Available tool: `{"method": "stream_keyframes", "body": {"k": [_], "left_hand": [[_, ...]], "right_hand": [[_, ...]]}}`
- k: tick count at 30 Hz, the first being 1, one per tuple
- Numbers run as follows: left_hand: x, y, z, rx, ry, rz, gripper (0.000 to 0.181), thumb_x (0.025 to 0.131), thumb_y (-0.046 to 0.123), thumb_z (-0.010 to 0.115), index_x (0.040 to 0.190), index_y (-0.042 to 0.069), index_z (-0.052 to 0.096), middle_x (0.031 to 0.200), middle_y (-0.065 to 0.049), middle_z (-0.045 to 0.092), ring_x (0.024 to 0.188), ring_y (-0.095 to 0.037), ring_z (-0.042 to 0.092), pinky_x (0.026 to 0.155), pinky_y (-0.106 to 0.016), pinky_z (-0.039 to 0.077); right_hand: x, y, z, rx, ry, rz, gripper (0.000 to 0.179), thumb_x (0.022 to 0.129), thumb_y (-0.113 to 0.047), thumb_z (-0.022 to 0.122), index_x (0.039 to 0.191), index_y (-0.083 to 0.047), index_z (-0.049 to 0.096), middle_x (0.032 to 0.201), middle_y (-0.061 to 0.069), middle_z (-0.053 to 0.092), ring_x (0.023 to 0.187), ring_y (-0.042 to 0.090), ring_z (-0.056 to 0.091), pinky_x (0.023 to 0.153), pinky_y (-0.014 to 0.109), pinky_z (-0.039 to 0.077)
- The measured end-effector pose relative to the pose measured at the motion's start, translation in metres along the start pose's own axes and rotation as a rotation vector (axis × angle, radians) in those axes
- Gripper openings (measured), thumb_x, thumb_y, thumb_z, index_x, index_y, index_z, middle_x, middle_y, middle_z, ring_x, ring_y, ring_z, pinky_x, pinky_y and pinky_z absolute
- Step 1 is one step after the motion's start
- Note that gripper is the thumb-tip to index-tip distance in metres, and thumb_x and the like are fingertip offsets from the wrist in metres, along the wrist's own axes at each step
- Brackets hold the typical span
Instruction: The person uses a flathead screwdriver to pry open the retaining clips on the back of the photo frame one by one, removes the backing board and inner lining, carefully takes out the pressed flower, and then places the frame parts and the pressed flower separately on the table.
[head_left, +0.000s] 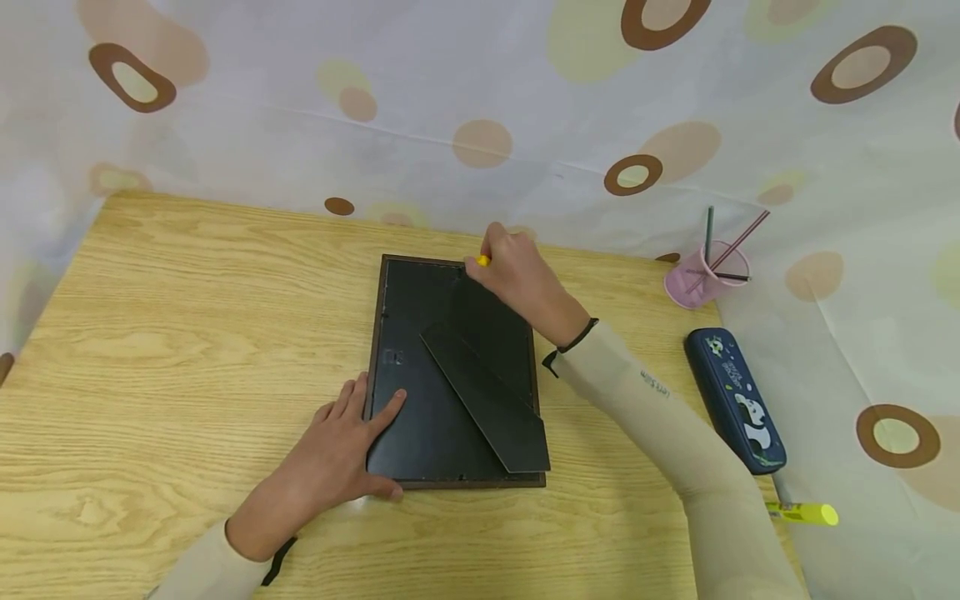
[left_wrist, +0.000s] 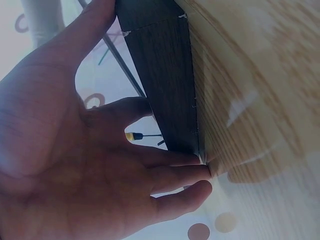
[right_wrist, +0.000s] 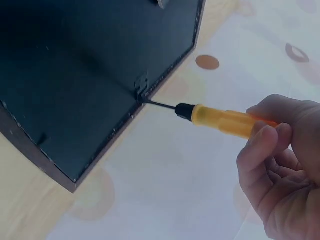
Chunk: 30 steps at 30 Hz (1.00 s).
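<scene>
A picture frame [head_left: 420, 433] lies face down on the wooden table, its black back panel up and its stand flap [head_left: 487, 400] slanting across it. In my right hand [head_left: 525, 271] I grip a yellow-handled screwdriver [right_wrist: 220, 120]. The right wrist view shows its tip at a small metal tab [right_wrist: 142, 85] by the inner edge of the frame. My left hand [head_left: 330, 454] rests at the frame's near left corner, index finger on the back panel and thumb along the near edge. Its other fingers lie spread beside the frame's dark side, as the left wrist view shows.
To the right stands a pink cup [head_left: 686, 279] holding several pencils. A dark blue pencil case [head_left: 735, 400] with panda pictures lies nearer, and a yellow highlighter [head_left: 806, 513] sits at the table's right edge. Patterned sheeting [head_left: 420, 125] rises behind the table.
</scene>
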<state>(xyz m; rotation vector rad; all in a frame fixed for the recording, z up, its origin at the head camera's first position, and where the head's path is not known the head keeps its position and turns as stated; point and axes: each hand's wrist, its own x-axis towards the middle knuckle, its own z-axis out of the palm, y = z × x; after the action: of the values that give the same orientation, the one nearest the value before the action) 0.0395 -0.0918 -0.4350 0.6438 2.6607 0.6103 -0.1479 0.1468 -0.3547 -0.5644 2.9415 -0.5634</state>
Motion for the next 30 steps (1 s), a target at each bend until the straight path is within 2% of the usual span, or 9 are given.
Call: {"method": "stream_keyframes", "body": {"k": [13,22,30], "left_hand": [[0.001,-0.001,0.003,0.002,0.007,0.000,0.116,0.063,0.059,0.088,0.156,0.012,0.037,0.154,-0.040,0.022,0.141,-0.056,0.027,0.102,-0.065,0.038],[0.001,-0.002,0.002,-0.009,0.003,-0.011,0.117,0.063,0.059,0.088,0.156,0.012,0.036,0.154,-0.040,0.020,0.141,-0.056,0.026,0.102,-0.065,0.037],[-0.001,-0.002,0.003,-0.031,-0.013,-0.019,0.116,0.064,0.059,0.088,0.156,0.013,0.036,0.155,-0.040,0.019,0.141,-0.057,0.024,0.102,-0.066,0.036]], "right_hand": [[0.024,0.008,-0.017,0.044,-0.046,0.053,0.026,0.097,-0.023,0.066,0.090,-0.003,0.051,0.079,0.012,0.059,0.057,0.023,0.051,0.057,0.031,0.039],[0.037,0.008,-0.020,0.079,-0.061,0.035,0.025,0.097,-0.023,0.065,0.091,-0.003,0.051,0.083,0.012,0.060,0.058,0.024,0.051,0.059,0.031,0.040],[0.050,0.006,-0.021,0.056,-0.078,0.017,0.025,0.096,-0.022,0.066,0.092,-0.001,0.053,0.086,0.012,0.062,0.059,0.022,0.049,0.060,0.030,0.039]]}}
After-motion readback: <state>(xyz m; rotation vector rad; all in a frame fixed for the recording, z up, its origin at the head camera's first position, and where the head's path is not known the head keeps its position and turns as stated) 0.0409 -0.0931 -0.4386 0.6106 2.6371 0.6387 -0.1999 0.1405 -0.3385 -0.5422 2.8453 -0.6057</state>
